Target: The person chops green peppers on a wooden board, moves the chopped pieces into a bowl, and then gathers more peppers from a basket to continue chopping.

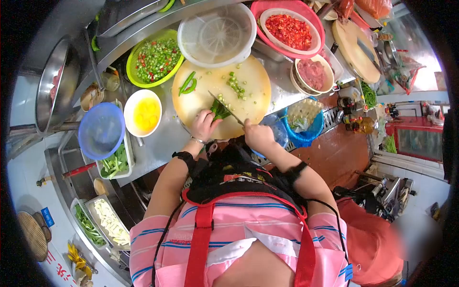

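Note:
On a round cutting board (191, 112), my left hand (204, 126) presses down on a bunch of green peppers (220, 110), its fingers bent against them. My right hand (258, 137) is wrapped round the handle of a knife (225, 108), whose blade lies across the right side of the peppers. Cut green pieces (234, 84) are scattered beyond the blade. Two whole green peppers (188, 84) rest at the board's upper left. A white strainer basket (217, 36) overlaps the board's far edge.
Left of the board are a green basket of chopped peppers (157, 57), a bowl of egg yolks (143, 114) and a blue bowl (101, 130). Chopped red peppers (289, 32), a bowl of meat (312, 74) and a blue-lined bin (304, 136) are at the right. Another person (368, 244) is at lower right.

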Demonstrator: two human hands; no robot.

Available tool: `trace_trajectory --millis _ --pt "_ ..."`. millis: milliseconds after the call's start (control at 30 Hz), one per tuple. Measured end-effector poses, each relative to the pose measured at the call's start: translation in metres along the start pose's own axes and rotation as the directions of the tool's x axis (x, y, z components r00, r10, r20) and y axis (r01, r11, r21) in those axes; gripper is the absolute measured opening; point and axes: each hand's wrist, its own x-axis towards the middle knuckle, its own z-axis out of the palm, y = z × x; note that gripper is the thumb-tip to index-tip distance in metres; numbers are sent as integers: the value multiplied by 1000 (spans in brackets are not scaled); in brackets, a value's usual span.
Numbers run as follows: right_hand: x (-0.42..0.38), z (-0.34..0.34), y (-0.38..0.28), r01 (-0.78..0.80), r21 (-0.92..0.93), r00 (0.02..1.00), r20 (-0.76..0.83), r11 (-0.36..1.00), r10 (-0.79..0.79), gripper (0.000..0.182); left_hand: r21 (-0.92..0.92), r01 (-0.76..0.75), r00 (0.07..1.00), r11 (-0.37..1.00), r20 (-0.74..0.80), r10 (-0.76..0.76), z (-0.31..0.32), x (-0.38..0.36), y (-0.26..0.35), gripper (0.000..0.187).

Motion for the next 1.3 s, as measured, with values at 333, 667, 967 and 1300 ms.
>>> trace_trajectory --millis 333,667,967,1300 --pt "3 -5 -2 80 30 993 -90 996 -77 16 -30 -22 1000 999 4 23 0 -3 -3 29" --pt "14 -7 -1 67 27 994 -92 997 -64 22 -43 -28 1000 999 -12 28 -1 0 -4 26" --pt "29 14 -7 91 -79 985 -139 993 -101 23 33 6 999 999 -33 -5 -4 4 1 25" --pt "36 15 -11 56 -103 996 -66 993 -63 18 36 -74 997 997 -13 75 -3 -1 -2 21"
